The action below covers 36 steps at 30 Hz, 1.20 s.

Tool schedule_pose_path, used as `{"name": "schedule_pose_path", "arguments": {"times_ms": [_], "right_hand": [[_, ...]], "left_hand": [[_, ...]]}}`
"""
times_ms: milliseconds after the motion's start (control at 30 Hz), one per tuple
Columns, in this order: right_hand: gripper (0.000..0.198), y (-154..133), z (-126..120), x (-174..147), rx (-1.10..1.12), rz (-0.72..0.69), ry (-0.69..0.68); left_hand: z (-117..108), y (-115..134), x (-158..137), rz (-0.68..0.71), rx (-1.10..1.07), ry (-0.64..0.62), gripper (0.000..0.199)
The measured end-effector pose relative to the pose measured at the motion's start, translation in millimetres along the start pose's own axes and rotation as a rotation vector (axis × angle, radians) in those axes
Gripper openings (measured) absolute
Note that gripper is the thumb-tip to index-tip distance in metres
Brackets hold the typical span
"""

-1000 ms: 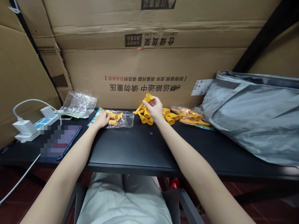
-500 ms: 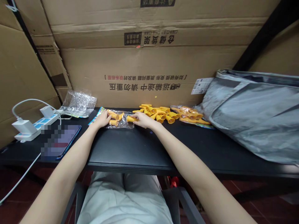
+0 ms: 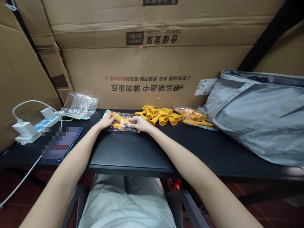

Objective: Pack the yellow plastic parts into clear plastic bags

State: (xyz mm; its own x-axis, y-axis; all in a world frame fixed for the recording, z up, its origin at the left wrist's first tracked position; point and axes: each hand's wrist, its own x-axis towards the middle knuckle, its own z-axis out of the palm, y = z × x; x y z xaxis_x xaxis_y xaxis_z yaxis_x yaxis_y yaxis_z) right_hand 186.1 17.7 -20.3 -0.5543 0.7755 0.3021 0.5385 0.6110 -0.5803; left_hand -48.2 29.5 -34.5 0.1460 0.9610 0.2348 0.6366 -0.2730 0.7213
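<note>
A clear plastic bag (image 3: 129,129) with a colourful printed end lies on the black table, with several yellow horn-shaped plastic pieces (image 3: 122,119) inside. My left hand (image 3: 106,121) is closed on the bag's printed left end. At the bag's right side, my right hand (image 3: 140,123) has its fingers closed around a yellow horn-shaped piece, which they partly hide. A yellow tip shows just below those fingers. Close to my right hand is a loose heap of matching yellow pieces (image 3: 162,120), each with a flared round end.
A filled bag of yellow pieces (image 3: 193,117) lies right of the heap, beside a large grey fabric bag (image 3: 258,117). To the left are crumpled clear bags (image 3: 80,106), a power strip (image 3: 39,129) with chargers, and a phone (image 3: 63,144). Cardboard (image 3: 147,63) walls the back.
My right hand has moved slightly left with the yellow piece, further over the bag. The pieces inside have shifted and tilted. My left hand has shifted slightly right with the bag's printed end.
</note>
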Motion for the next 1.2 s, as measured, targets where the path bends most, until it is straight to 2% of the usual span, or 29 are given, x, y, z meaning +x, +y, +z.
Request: {"name": "schedule_pose_path", "arguments": {"times_ms": [167, 300, 467, 767, 833, 1033, 1100, 1200], "right_hand": [[0.03, 3.1, -0.7, 0.1, 0.031, -0.061, -0.029], [0.038, 5.0, -2.7, 0.4, 0.082, -0.093, 0.003], [0.039, 6.6, 1.5, 3.0, 0.088, -0.105, -0.04], [0.022, -1.7, 11.6, 3.0, -0.207, 0.05, -0.027], [0.023, -1.9, 15.4, 4.7, -0.156, 0.041, 0.02], [0.029, 0.9, 21.1, 9.9, 0.216, 0.014, 0.123], [0.032, -0.1, 16.5, 8.7, 0.195, 0.059, 0.14], [0.025, -4.7, 6.2, 4.1, -0.005, 0.183, 0.17]], "left_hand": [[-2.5, -1.6, -1.6, -0.033, -0.09, 0.037, 0.028], [-3.4, -4.2, -1.5, -0.066, -0.125, 0.046, 0.031], [-1.7, -6.0, 0.2, -0.081, -0.235, 0.017, 0.032], [2.5, -2.8, -0.9, -0.124, -0.371, 0.007, 0.03], [2.9, -0.4, -2.5, -0.132, -0.359, 0.01, 0.03], [1.8, 7.7, -9.4, -0.14, -0.347, -0.009, 0.037], [0.6, 9.4, -10.7, -0.133, -0.317, -0.007, 0.038], [-0.3, 9.3, -10.1, -0.109, -0.252, 0.007, 0.038]]}}
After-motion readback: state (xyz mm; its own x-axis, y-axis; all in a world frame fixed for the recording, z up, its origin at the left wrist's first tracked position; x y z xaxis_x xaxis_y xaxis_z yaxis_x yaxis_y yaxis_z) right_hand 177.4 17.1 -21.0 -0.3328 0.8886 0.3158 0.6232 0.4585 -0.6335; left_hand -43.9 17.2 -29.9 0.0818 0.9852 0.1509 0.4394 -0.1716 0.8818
